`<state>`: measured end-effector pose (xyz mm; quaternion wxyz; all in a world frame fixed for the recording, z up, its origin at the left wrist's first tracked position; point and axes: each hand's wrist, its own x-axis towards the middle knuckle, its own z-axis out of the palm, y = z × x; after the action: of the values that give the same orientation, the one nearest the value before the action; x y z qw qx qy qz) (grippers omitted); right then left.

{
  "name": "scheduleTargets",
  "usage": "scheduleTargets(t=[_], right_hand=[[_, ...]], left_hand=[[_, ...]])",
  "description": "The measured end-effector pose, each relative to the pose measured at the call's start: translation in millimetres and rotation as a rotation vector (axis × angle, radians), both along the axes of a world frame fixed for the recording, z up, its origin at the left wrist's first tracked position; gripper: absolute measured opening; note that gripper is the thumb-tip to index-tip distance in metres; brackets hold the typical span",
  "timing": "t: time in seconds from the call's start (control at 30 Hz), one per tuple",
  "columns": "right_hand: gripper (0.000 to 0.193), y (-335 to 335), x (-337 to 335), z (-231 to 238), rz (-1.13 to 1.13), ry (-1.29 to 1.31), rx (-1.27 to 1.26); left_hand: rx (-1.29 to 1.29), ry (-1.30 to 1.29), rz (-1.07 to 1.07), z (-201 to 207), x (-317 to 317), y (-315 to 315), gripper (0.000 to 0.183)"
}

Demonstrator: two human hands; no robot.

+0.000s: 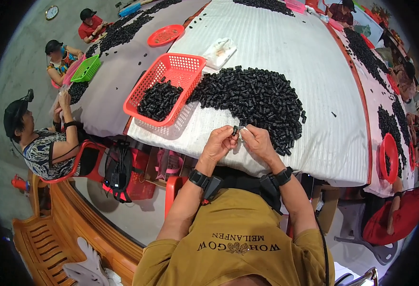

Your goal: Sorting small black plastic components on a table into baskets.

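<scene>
Over the near edge of the white-covered table (324, 143), my two hands meet with their fingertips close together. My left hand (219, 144) pinches a small black plastic piece (235, 130) between thumb and fingers. Beside it my right hand (260, 143) is closed in a pinch, with a tiny whitish bit showing at its fingertips; its kind is too small to tell. Just beyond the hands spreads a big heap of short black cylindrical pieces (252, 95). Left of the heap stands a red perforated plastic basket (190, 62), partly filled with similar black pieces.
A white packet (220, 53) lies behind the basket, and a red round tray (165, 35) sits farther back. Co-workers sit at both sides; one person (47, 148) is at the left. A green basket (86, 69) and a red bowl (388, 157) stand near other heaps.
</scene>
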<state>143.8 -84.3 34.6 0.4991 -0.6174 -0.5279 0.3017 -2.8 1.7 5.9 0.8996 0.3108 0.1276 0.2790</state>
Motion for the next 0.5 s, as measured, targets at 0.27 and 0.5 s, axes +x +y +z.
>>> scheduleTargets(t=[0.27, 0.5], right_hand=[[0.033, 1.6, 0.7, -0.9, 0.025, -0.041, 0.013], [0.032, 0.2, -0.9, 6.2, 0.044, -0.082, 0.046]], left_hand=[[-0.001, 0.017, -0.002, 1.9, -0.3, -1.5, 0.016], [-0.008, 0.014, -0.011, 2.3, -1.3, -0.9, 0.015]])
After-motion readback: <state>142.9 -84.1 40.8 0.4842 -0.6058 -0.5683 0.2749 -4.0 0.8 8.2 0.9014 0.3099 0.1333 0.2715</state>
